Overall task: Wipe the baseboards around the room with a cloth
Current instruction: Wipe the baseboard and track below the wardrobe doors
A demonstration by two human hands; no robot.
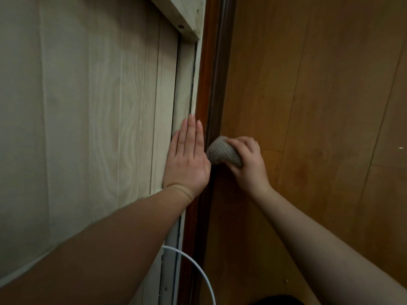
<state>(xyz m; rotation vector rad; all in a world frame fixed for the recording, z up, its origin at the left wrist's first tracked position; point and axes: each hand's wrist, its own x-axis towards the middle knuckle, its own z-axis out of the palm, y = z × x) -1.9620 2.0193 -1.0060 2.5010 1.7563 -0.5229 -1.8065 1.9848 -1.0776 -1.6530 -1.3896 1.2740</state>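
Note:
A dark brown baseboard [214, 89] runs up the middle of the view, between a pale wood-grain wall panel [99, 106] on the left and the orange-brown wooden floor [319, 95] on the right. My right hand [247, 164] grips a bunched grey waffle-weave cloth [222, 154] and holds it against the baseboard. My left hand [187, 159] lies flat with straight fingers on the pale panel, right beside the cloth.
A thin white cable [198, 271] curves along the bottom near the panel's edge. A pale wooden beam [182, 16] crosses the panel at the top. A dark shape [275, 300] shows at the bottom edge.

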